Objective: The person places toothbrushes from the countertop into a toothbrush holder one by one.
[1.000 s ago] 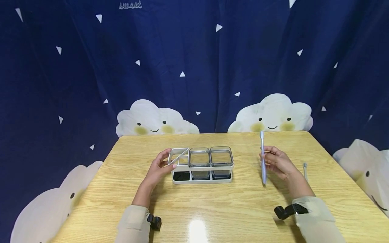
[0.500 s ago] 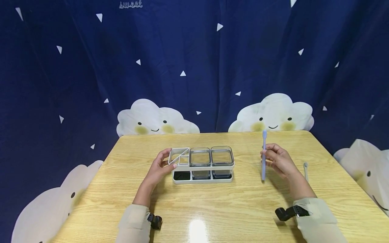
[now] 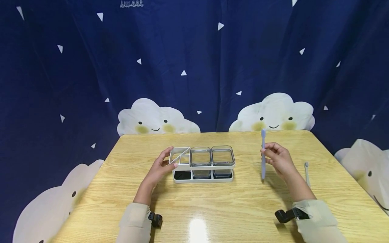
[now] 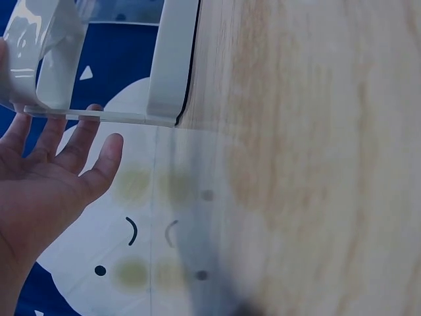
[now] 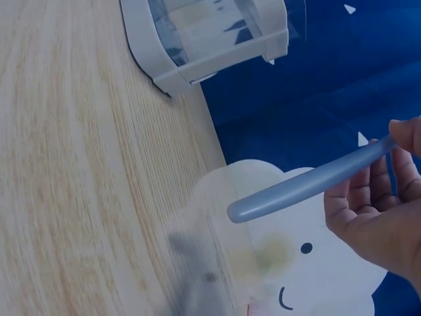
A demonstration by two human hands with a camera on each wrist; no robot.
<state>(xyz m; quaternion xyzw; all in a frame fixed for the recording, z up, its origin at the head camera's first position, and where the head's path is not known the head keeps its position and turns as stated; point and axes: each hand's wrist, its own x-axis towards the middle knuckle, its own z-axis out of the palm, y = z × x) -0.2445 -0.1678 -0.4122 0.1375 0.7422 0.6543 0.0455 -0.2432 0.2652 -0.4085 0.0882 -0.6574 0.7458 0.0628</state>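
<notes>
A white toothbrush holder (image 3: 203, 181) stands upright on the wooden table, with two clear cups (image 3: 201, 158) seated in it side by side. Its left end has a top divided by a diagonal bar. My left hand (image 3: 160, 167) holds that left end, thumb at the front and fingers at the side and back. In the left wrist view, fingertips touch the holder's end. My right hand (image 3: 279, 160) pinches a blue-violet toothbrush (image 3: 263, 168) between thumb and fingers, upright with its head at the top. The brush's lower handle (image 5: 289, 194) juts out below the fingers.
A second toothbrush (image 3: 307, 172), grey and smaller, lies on the table (image 3: 231, 209) to the right, partly behind the right forearm. A dark blue curtain (image 3: 188, 50) with white clouds hangs behind the table's back edge.
The toothbrush in my right hand has turned to stand straighter, its lower end rising slightly. My left hand and the holder keep their places.
</notes>
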